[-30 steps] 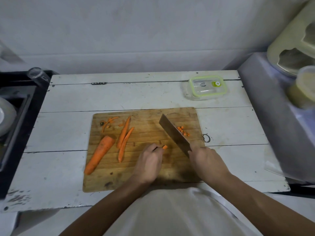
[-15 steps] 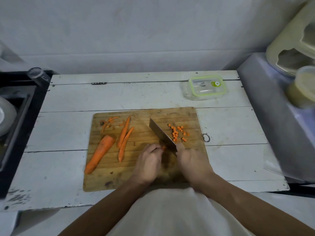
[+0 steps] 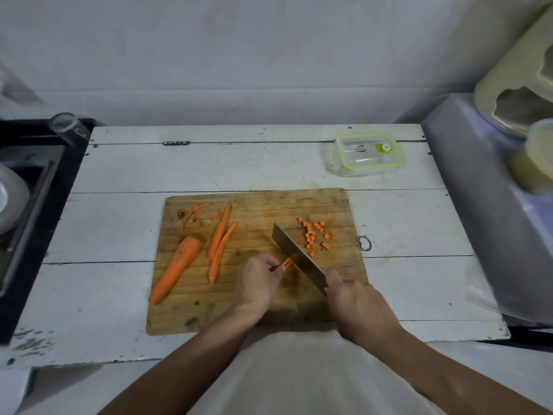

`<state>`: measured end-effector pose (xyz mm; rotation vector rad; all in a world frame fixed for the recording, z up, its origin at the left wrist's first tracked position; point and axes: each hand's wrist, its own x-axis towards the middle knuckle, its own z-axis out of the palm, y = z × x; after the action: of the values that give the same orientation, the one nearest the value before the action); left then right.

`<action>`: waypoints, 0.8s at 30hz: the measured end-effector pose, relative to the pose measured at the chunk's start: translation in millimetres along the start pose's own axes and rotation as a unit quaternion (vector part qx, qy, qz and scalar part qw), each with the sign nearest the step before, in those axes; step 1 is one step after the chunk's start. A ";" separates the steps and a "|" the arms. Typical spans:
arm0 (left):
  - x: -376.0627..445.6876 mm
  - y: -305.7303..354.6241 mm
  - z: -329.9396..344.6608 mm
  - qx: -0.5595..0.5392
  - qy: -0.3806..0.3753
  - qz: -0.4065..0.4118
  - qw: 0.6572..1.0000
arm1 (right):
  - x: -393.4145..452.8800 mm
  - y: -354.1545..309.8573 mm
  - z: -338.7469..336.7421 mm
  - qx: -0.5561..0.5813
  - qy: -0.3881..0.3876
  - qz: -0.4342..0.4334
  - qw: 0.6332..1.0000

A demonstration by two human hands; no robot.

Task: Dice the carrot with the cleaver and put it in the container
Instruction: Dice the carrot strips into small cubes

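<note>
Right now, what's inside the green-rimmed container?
The container looks empty: its lid is on, and no carrot shows through the clear plastic. The diced carrot lies on the cutting board, right of the cleaver.

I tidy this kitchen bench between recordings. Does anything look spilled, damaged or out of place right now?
Nothing is spilled. The diced carrot lies in a loose cluster on the cutting board, none on the table. The container sits behind with its lid on. The table's white paint is worn at the front left edge.
</note>
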<state>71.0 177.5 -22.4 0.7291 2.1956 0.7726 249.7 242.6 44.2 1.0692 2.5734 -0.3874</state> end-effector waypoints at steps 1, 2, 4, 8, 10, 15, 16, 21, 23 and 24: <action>0.1 -0.3 1.2 0.003 0.001 0.000 1.000 | 0.4 0.5 0.8 0.005 0.001 0.001 1.000; -0.1 0.0 2.1 0.007 0.003 0.000 1.000 | 1.5 0.7 1.5 0.009 -0.002 0.002 1.000; -0.7 2.2 2.0 0.023 0.009 0.002 1.000 | 6.0 -1.0 2.3 0.005 -0.010 0.001 1.000; -0.8 4.2 0.0 0.026 0.009 0.007 1.000 | 25.3 -11.2 5.5 0.006 0.015 -0.005 1.000; -1.3 2.5 0.4 0.015 0.007 0.007 1.000 | 31.7 -11.7 5.5 0.029 0.040 0.014 0.999; -0.4 -0.7 1.3 -0.009 0.003 -0.002 1.000 | 12.2 0.7 3.8 0.006 0.036 0.021 0.999; -0.2 -1.4 1.8 -0.014 0.000 -0.002 1.000 | 6.5 2.3 2.7 0.005 0.028 0.013 1.000; -2.3 -1.2 2.0 -0.016 0.002 -0.001 1.000 | -2.6 0.8 2.6 0.015 -0.011 -0.003 1.000; -1.6 -1.0 2.6 -0.012 0.000 -0.001 1.000 | -2.1 -1.4 1.5 0.011 -0.013 -0.003 1.000; -1.5 -0.5 2.3 -0.009 -0.001 -0.002 1.000 | -0.4 -3.2 0.7 0.004 -0.013 -0.004 1.000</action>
<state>73.5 176.9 -23.5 0.7151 2.1852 0.7892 247.8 239.9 44.1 1.0484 2.5557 -0.4107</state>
